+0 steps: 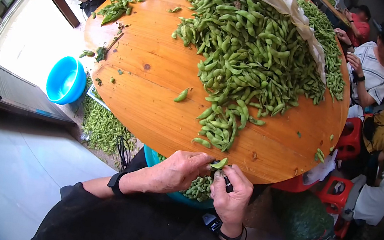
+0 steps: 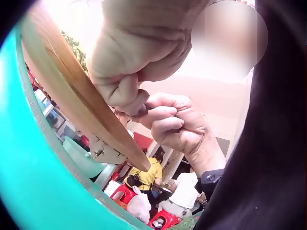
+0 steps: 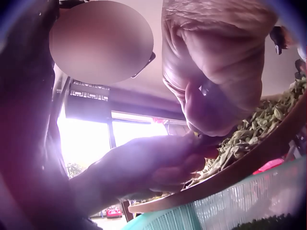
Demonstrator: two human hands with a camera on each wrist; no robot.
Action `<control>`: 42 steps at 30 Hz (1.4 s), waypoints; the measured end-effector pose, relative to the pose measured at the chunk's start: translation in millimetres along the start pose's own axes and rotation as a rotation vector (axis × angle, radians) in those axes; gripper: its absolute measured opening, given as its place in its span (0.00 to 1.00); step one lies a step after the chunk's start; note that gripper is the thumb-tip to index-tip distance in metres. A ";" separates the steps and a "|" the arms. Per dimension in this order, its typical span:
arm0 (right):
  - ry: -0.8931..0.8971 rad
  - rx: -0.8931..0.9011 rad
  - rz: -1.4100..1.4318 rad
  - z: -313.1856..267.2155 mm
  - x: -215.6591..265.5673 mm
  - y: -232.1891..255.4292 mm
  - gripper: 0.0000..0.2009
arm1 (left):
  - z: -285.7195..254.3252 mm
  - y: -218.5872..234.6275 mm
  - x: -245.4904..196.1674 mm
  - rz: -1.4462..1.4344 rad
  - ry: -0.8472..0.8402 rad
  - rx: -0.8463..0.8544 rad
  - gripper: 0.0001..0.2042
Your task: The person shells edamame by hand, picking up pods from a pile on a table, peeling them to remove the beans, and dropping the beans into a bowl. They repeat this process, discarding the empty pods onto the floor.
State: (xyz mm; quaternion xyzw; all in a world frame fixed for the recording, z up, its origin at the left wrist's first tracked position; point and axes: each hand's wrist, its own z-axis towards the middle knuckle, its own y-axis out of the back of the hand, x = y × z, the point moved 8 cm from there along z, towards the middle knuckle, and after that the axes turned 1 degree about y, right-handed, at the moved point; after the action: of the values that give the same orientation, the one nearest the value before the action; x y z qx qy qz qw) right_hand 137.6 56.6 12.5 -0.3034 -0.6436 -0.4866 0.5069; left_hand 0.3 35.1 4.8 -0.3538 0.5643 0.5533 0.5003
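In the head view both hands meet just off the table's near edge. My left hand (image 1: 177, 172) pinches a green soybean pod (image 1: 219, 163) at its fingertips. My right hand (image 1: 233, 194) is curled round a small dark object (image 1: 228, 184), its thumb tip right at the pod. A shiny bit (image 3: 204, 90) shows inside the right hand's curl in the right wrist view; the object's kind is mostly hidden. Below the hands, a teal basin (image 1: 148, 155) holds green pods or beans (image 1: 199, 189). A large heap of pods (image 1: 260, 51) covers the table's far right side.
The round wooden table (image 1: 143, 83) carries a stray pod (image 1: 182, 94) and leaf scraps. A blue basin (image 1: 66, 81) stands at left, near pods spread on the floor (image 1: 105, 127). Red stools (image 1: 334, 193) and a dark green sack (image 1: 303, 219) are at right. Other people sit around.
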 end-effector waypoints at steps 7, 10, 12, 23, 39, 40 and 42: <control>0.280 -0.193 -0.342 -2.1 29.5 -6.8 0.07 | 4.0 1.7 -0.4 -0.059 0.155 -0.102 0.12; 0.269 -0.164 -0.241 1.4 22.6 0.5 0.05 | 3.2 2.6 -1.0 -0.121 0.082 -0.132 0.14; 0.082 -0.102 0.045 1.5 -0.8 6.1 0.03 | 3.0 -0.3 0.8 -0.169 0.109 -0.052 0.15; -0.213 -0.028 -0.751 -75.8 -20.4 181.6 0.11 | 12.3 31.3 -16.2 0.541 -0.246 -0.175 0.19; -0.111 0.059 0.488 12.0 3.2 1.4 0.12 | 6.8 6.9 24.4 -0.476 0.303 -0.098 0.07; -0.123 0.075 0.512 11.1 2.9 1.2 0.12 | 6.6 4.6 23.9 -0.479 0.305 -0.095 0.07; -0.138 0.092 0.538 9.9 1.4 0.2 0.12 | 8.0 18.7 3.3 -0.071 0.075 -0.273 0.10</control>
State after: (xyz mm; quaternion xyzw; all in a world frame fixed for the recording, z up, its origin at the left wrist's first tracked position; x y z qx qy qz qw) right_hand 133.8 65.8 13.8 -0.4723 -0.5942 -0.2833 0.5861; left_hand -16.9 46.0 7.6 -0.4586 0.4894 0.5932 0.4453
